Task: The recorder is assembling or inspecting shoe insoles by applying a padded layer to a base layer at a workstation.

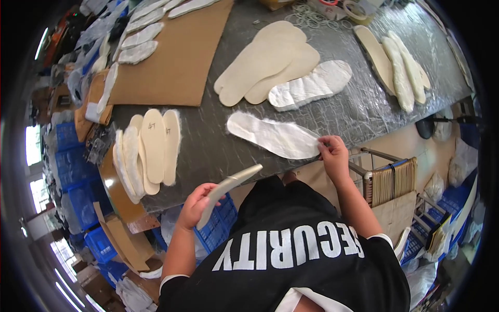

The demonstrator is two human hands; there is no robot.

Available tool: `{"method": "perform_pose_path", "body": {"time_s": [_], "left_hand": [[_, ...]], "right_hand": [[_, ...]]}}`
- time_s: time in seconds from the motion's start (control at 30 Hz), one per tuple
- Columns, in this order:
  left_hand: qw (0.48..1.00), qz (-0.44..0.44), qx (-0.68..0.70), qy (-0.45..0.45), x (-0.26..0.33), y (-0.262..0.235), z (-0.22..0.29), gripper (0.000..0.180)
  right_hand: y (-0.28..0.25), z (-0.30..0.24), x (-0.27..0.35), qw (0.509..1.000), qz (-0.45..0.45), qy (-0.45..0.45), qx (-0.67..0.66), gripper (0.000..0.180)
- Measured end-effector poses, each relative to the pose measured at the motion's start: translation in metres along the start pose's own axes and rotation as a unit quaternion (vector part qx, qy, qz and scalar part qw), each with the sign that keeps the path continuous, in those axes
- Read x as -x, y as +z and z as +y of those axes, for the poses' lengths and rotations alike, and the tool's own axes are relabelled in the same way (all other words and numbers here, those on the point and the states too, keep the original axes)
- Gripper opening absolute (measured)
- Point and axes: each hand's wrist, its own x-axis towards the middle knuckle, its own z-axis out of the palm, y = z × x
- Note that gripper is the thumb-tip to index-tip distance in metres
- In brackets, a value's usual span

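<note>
while the left hand (pixel 197 206) grips a curved cream insole (pixel 236 178), seen edge-on at the near edge of the dark table (pixel 202 151), the right hand (pixel 334 155) pinches the right end of a white fleecy insole (pixel 275 136) lying on the tabletop. just beyond it, another white insole (pixel 312 86) overlaps larger cream soles (pixel 260 62); leftward, overlapping insoles (pixel 153 151) lie near a cardboard sheet (pixel 166 67).

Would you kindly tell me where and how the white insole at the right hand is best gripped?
The white insole is probably best pinched by its thin rim at the right end, coming from the right: it lies nearly flat, that end is close to the near edge of the table, and the right hand is there.
</note>
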Motion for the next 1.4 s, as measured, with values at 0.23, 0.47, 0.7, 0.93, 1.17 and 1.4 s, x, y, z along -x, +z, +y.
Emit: {"method": "perform_pose_path", "body": {"time_s": [0.23, 0.47, 0.7, 0.93, 1.17, 1.4], "left_hand": [[0.986, -0.116, 0.115, -0.033, -0.034, 0.035, 0.048, 0.058], [0.963, -0.250, 0.074, -0.072, -0.082, 0.050, 0.061, 0.050], [0.811, -0.243, -0.503, 0.175, -0.110, 0.087, 0.108, 0.060], [0.695, -0.176, -0.625, 0.308, -0.161, 0.089, 0.111, 0.082], [0.723, -0.226, -0.589, 0.281, -0.184, 0.089, 0.106, 0.082], [0.730, -0.237, -0.586, 0.260, -0.191, 0.093, 0.108, 0.085]], "right_hand": [[-0.002, -0.016, 0.007, 0.972, 0.137, -0.119, 0.149, 0.024], [0.007, -0.031, 0.038, 0.882, -0.235, 0.126, -0.388, 0.038], [0.014, -0.031, 0.042, 0.880, -0.136, 0.018, -0.455, 0.052], [0.002, 0.002, 0.036, 0.999, 0.033, 0.011, -0.042, 0.031], [0.012, -0.007, 0.036, 0.973, 0.031, 0.126, -0.191, 0.036], [0.013, -0.004, 0.037, 0.981, 0.041, 0.094, -0.166, 0.037]]}}
